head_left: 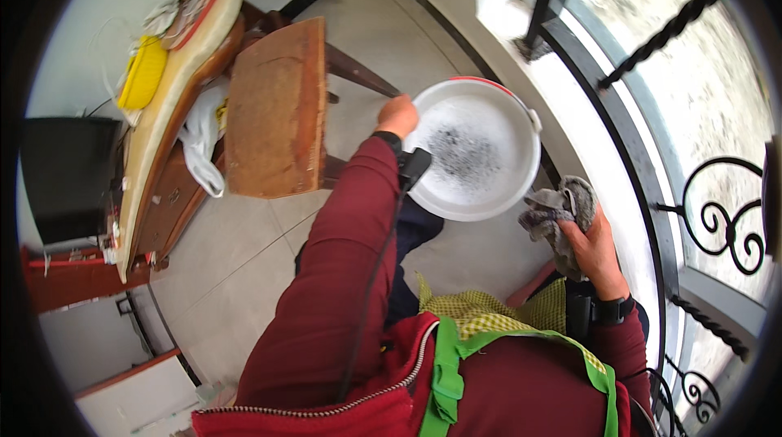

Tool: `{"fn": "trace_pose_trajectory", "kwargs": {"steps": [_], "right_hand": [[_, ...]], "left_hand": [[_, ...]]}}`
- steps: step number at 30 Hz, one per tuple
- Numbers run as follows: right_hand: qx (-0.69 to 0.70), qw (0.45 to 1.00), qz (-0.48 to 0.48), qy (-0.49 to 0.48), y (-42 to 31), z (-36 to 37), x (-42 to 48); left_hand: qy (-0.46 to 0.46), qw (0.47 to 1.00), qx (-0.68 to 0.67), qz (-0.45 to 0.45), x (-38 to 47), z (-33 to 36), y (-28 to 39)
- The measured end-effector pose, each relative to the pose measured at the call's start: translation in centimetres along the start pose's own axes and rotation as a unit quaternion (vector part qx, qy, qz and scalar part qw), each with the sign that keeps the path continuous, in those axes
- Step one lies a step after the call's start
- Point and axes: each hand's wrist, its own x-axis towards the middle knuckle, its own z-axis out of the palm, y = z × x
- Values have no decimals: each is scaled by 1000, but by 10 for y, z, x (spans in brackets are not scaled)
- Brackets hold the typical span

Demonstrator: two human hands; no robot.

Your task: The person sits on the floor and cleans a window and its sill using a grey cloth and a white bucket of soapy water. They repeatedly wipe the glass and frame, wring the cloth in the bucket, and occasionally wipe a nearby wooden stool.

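Observation:
Below me stands a white plastic bucket with a red grip on its handle. Inside, whitish, sudsy-looking contents show a dark speckled patch in the middle. My left hand is curled at the bucket's left rim and appears to grip it; its fingertips are hidden. To the right of the bucket, my right hand holds a bunched grey cloth, apart from the rim and close to the white window ledge.
A wooden stool stands left of the bucket, one dark leg reaching towards my left hand. Behind it is a cabinet with a yellow item, a white plastic bag and a black screen. Black wrought-iron bars line the window at right.

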Motion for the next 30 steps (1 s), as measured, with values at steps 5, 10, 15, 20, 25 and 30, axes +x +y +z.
{"fn": "trace_pose_trajectory", "kwargs": {"steps": [5,10,15,20,25,30], "right_hand": [[-28,998,-41,-48,17,5,5],[-69,996,6,-60,34,9,14],[-78,996,-5,-39,32,12,4],[-35,999,-9,-10,5,18,-9],[-2,999,41,11,-23,17,-25],[56,998,12,4,-40,23,-33]], "left_hand": [[52,980,23,193,-44,-86,36],[435,852,-129,263,-125,-191,-35],[421,602,-667,-125,-218,-151,-172],[139,552,-799,-194,-232,-63,-178],[104,433,-893,-69,-199,-60,-156],[97,349,-930,-54,-184,-72,-159]]}}
